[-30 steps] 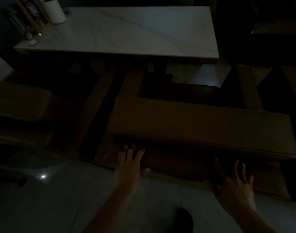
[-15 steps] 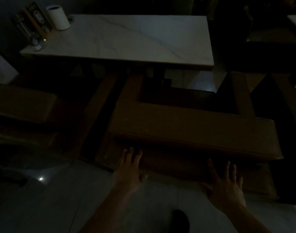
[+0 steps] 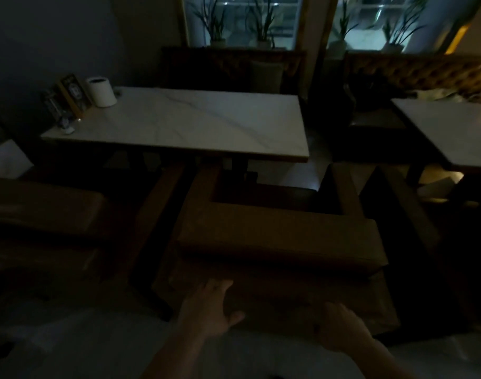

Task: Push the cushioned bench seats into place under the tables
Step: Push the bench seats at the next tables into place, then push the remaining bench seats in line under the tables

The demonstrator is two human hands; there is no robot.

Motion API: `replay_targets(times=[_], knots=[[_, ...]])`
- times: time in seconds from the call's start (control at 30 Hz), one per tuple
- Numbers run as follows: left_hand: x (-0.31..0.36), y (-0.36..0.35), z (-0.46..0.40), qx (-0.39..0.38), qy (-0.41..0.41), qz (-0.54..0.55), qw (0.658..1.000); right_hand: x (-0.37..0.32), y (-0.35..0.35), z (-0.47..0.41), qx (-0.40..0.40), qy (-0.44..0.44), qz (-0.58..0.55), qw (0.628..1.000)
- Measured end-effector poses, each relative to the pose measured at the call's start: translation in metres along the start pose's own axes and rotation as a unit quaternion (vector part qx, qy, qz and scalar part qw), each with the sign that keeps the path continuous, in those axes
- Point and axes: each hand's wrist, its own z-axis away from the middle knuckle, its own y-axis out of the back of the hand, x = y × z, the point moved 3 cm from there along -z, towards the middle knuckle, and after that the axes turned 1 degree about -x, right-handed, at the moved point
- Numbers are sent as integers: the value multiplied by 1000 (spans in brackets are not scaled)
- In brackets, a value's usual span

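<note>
The room is very dark. A brown cushioned bench seat [image 3: 280, 236] stands in front of a white marble-top table [image 3: 195, 124], its wooden base showing below the cushion. My left hand [image 3: 210, 309] lies flat against the front of that base, fingers spread. To its right, my right hand [image 3: 340, 322] presses the same front face, blurred. Neither hand holds anything. A second cushioned bench [image 3: 42, 209] sits at the left.
A white cylinder [image 3: 102, 92], a menu stand [image 3: 74, 94] and small bottles stand at the table's far left corner. Another white table [image 3: 452, 132] is at the right. Tufted sofas and potted plants line the windows behind. Pale floor lies under my arms.
The view has lifted, now showing the windows and the right-hand table. The bench sits further in toward the table, and both hands stay on its front base.
</note>
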Motion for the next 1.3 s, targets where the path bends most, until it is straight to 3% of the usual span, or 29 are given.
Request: replay_targets(times=[0.27,0.43,0.63,0.77,1.0,1.3], knots=[[29,44,52,-38,-7,33,999,30,16,61,20,-27,-36,999],[60,61,78,-28,2,35,999,51,28,83,78,21,-65,995],[124,67,98,-1,-13,22,1000,96,53,128,88,55,-66,992],[196,63,110,11,-33,5,999,156,69,173,140,38,-80,986],[332,43,137,9,-82,-5,997,283,82,228,169,-33,-80,982],[478,-3,138,7,-143,-12,990,431,69,269,226,-61,-104,967]])
